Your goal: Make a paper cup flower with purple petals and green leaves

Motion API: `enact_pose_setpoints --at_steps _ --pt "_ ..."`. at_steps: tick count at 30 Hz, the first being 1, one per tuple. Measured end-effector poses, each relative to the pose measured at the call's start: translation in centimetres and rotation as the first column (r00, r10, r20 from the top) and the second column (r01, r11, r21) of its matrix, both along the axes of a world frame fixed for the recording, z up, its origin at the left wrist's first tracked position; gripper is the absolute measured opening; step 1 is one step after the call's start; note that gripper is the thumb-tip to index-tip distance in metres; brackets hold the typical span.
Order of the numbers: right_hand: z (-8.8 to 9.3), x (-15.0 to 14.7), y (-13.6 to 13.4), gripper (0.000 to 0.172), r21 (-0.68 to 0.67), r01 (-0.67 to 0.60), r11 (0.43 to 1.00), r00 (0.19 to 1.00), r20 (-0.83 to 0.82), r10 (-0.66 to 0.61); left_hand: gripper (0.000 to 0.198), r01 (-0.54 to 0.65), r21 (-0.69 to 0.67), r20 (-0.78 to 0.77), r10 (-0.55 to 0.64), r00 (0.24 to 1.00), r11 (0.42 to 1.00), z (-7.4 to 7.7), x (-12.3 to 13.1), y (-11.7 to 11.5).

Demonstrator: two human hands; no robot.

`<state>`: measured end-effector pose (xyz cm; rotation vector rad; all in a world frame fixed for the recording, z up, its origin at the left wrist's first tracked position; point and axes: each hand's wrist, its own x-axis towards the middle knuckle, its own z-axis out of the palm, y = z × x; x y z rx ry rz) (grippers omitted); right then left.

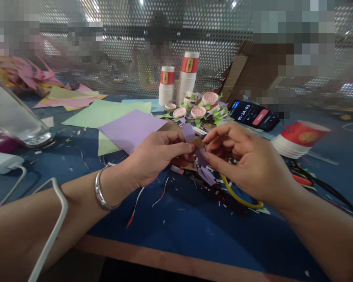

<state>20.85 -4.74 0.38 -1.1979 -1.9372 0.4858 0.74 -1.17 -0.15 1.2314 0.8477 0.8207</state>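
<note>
My left hand (155, 156) pinches a small folded brown paper piece (198, 143) between thumb and fingers above the blue table. A purple paper strip (188, 133) crosses this piece, its upper end rounded and sticking up. The thumb of my right hand (244, 160) presses on the strip's lower part, with the index finger at the brown piece's edge. Below lie paper scraps, among them a purple scrap (206, 175). Just behind are several small paper-cup pieces (198, 112) with red-printed round faces and green bits. My fingers partly cover the brown piece.
Purple sheets (132, 127) and green sheets (88, 114) lie left of centre. Two stacks of paper cups (166, 88) stand behind, before a mesh panel. A phone (253, 115) and tipped cups (302, 137) are right. A glass (20, 113) and white cable (57, 219) are left.
</note>
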Motion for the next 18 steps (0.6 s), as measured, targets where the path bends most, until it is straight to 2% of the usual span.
enact_pose_setpoints --at_steps 9,18 --pt "0.04 0.10 -0.04 0.017 0.005 0.012 1.000 0.999 0.053 -0.012 0.015 -0.012 0.017 -0.013 0.012 1.000 1.000 0.06 0.08 -0.14" --pt "0.22 0.08 -0.13 0.016 0.003 0.005 1.000 0.998 0.056 -0.005 0.010 -0.031 -0.006 -0.005 0.031 0.999 0.999 0.16 0.21 -0.20"
